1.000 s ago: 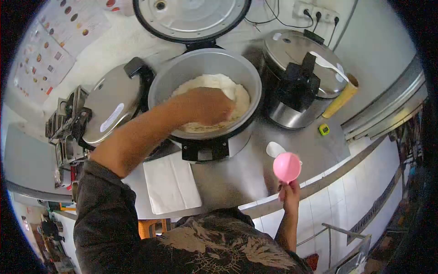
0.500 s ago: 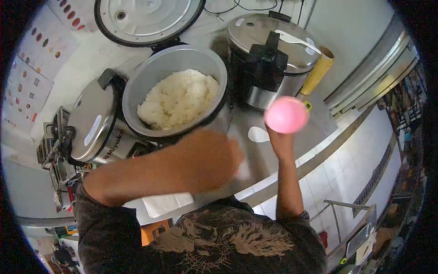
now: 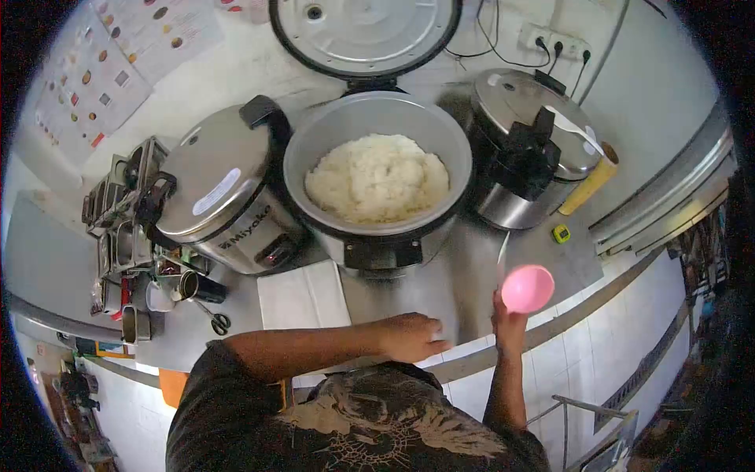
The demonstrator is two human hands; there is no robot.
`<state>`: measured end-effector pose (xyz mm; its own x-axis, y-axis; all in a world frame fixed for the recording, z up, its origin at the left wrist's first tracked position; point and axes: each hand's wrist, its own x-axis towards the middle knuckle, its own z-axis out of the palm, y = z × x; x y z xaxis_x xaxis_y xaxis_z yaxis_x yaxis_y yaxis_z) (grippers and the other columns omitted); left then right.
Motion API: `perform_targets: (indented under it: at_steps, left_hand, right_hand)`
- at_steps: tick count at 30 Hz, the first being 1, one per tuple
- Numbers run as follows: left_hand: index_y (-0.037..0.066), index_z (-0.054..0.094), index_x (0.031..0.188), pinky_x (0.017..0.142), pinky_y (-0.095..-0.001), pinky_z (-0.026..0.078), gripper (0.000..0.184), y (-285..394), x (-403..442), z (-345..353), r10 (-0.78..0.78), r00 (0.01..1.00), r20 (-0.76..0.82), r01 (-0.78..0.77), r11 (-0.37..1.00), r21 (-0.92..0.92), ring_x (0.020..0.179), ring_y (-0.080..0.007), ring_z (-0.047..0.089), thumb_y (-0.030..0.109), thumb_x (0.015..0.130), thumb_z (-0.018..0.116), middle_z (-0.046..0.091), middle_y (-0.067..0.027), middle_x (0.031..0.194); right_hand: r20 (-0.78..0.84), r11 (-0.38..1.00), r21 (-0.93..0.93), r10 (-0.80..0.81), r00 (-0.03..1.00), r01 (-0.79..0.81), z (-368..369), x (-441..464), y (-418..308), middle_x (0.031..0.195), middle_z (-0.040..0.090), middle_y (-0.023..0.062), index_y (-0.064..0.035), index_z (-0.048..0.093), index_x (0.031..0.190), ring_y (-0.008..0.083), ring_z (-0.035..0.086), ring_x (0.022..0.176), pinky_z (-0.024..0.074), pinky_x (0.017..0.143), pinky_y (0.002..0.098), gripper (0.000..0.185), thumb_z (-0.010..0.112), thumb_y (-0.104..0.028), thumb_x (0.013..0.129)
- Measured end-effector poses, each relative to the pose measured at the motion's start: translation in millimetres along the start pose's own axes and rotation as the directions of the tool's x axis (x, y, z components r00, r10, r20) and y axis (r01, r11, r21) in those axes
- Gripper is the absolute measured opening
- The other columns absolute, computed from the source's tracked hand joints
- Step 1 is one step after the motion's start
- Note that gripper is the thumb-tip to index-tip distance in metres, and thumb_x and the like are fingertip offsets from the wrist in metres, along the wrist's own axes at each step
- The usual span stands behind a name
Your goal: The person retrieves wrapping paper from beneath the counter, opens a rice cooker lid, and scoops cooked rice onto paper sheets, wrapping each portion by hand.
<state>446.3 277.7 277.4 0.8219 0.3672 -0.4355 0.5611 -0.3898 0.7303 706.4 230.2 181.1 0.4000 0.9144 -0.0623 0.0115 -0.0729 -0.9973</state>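
Note:
My right hand [image 3: 507, 316] holds a small pink bowl [image 3: 528, 289] near the counter's front right edge. The bowl's inside faces me and looks bare. A thin white rice paddle [image 3: 502, 256], seen edge-on, rises beside the bowl and seems held in the same hand. My left hand [image 3: 410, 337] is in front of my chest, fingers loosely bent with the thumb apart, holding nothing. Ahead of it stands a large rice cooker [image 3: 385, 256] with its lid [image 3: 366, 39] up. White rice [image 3: 381, 177] is heaped inside the grey pot.
Closed cookers flank it on the left [image 3: 216, 185] and right [image 3: 535, 130]. Another white paddle [image 3: 578, 130] lies on the right lid. A white cloth [image 3: 304, 297], scissors [image 3: 216, 318], metal containers [image 3: 130, 244] and a small yellow-green device [image 3: 561, 234] are on the steel counter [image 3: 440, 291].
My left arm has drawn back from the pot's front toward my body. The pink bowl has moved lower in view, and the paddle has turned from face-on to edge-on. The view has shifted.

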Motion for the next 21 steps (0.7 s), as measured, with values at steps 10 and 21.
perform_targets:
  at_steps: [10,21]
  left_hand:
    - [-0.001,0.055,0.130,0.101,-0.0364,0.044,0.035,-0.7,-102.1,-10.6,-0.193,0.430,-0.882,-0.557,0.712,-0.427,0.116,-0.0245,0.059,0.015,0.099,0.054,0.065,-0.0169,0.121]
    - [-0.006,0.055,0.103,0.075,-0.0445,0.046,0.036,-106.1,-136.5,-53.4,-0.342,0.178,-0.923,-0.303,0.873,-0.382,0.084,-0.0347,0.060,0.030,0.104,0.049,0.060,-0.0222,0.090]
  right_hand:
    - [0.734,0.672,-0.166,-0.405,0.546,0.722,171.3,-46.8,-212.1,0.129,0.061,0.0201,-0.0002,0.058,0.128,0.0340,0.055,0.125,0.0415,0.108,0.0444,0.045,0.068,-0.012,0.085]
    - [0.744,-0.180,-0.650,0.046,0.667,0.738,300.7,253.6,-194.9,0.119,0.064,0.0269,0.0024,0.050,0.132,0.0412,0.064,0.109,0.0504,0.094,0.0457,0.044,0.057,-0.016,0.092]
